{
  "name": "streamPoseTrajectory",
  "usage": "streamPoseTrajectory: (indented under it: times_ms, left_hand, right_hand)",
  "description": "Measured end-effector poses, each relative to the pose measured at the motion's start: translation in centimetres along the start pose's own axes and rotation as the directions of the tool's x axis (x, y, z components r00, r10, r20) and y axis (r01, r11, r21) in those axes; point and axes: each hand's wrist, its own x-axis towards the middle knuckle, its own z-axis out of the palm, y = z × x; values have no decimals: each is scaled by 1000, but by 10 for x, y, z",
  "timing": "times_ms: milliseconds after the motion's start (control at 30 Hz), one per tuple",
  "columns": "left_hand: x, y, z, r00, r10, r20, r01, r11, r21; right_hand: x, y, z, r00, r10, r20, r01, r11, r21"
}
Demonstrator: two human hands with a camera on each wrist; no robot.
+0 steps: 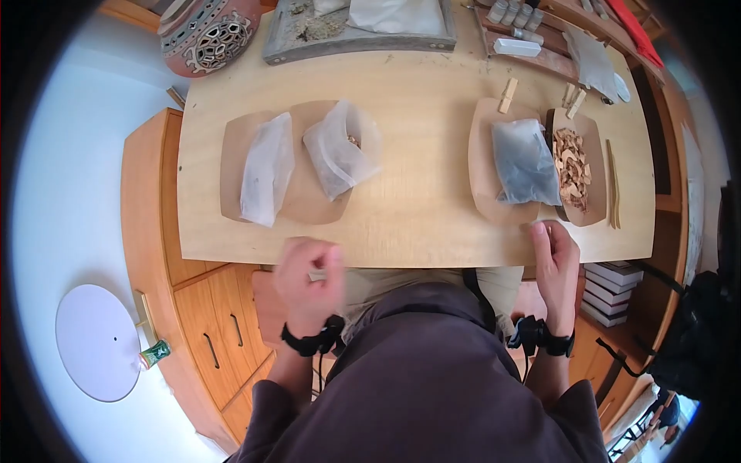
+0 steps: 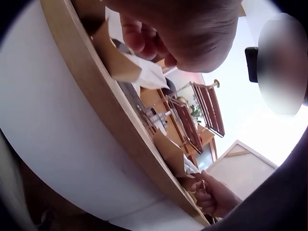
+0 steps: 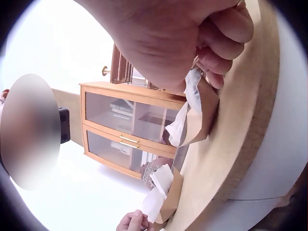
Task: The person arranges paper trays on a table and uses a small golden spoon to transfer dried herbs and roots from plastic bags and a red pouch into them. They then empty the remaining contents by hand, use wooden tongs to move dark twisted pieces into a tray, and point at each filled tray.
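My left hand (image 1: 309,274), a little blurred, is in front of the table's near edge with its fingers loosely curled and nothing in them. Nearest to it is a brown paper tray (image 1: 289,208) with two white mesh bags: a flat one (image 1: 266,170) and an open-mouthed one (image 1: 336,158). My right hand (image 1: 556,258), fingers curled, is at the near edge beside a second paper tray (image 1: 482,170). I cannot tell whether it pinches something thin. That tray bears a mesh bag with dark contents (image 1: 526,162). Beside it, a third tray (image 1: 593,147) holds brown dried slices (image 1: 571,170).
Wooden clothespins (image 1: 508,95) sit at the right trays' far ends. Thin wooden tweezers (image 1: 614,185) lie at the right. Along the back stand a patterned pot (image 1: 212,38), a grey tray (image 1: 359,50) and a wooden rack (image 1: 490,35) with small bottles.
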Motion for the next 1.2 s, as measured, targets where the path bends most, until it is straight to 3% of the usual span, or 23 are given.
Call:
streamPoseTrajectory:
  times_ms: [67, 167, 267, 367, 467, 767, 967, 1200]
  left_hand:
    - [-10, -30, -22, 994, -8, -107, 10, 1000, 18]
    - [-7, -51, -40, 957, -201, -209, 212, 977, 33]
    - [17, -41, -45, 958, -222, -183, 262, 935, 238]
    - [21, -59, -44, 958, -284, -48, 288, 942, 170]
    - [27, -64, -36, 946, -311, -88, 321, 934, 159]
    - [24, -53, -15, 974, -224, -27, 226, 972, 61]
    - [21, -27, 19, 990, -135, 44, 136, 991, -17]
    - [31, -8, 39, 988, -118, 101, 122, 992, -33]
  right_hand:
    - [9, -2, 5, 999, 9, 40, -7, 998, -64]
    - [17, -6, 15, 999, -8, 47, 16, 986, -169]
    - [20, -6, 25, 998, -54, 29, 59, 977, -204]
    - [21, -11, 28, 995, -95, 40, 101, 972, -213]
    - [19, -21, 33, 994, -77, 81, 92, 976, -200]
    - [21, -39, 41, 988, -82, 131, 108, 972, -209]
    - [24, -32, 34, 988, -128, 81, 142, 971, -195]
    - [12, -39, 12, 997, -74, 26, 78, 970, -230]
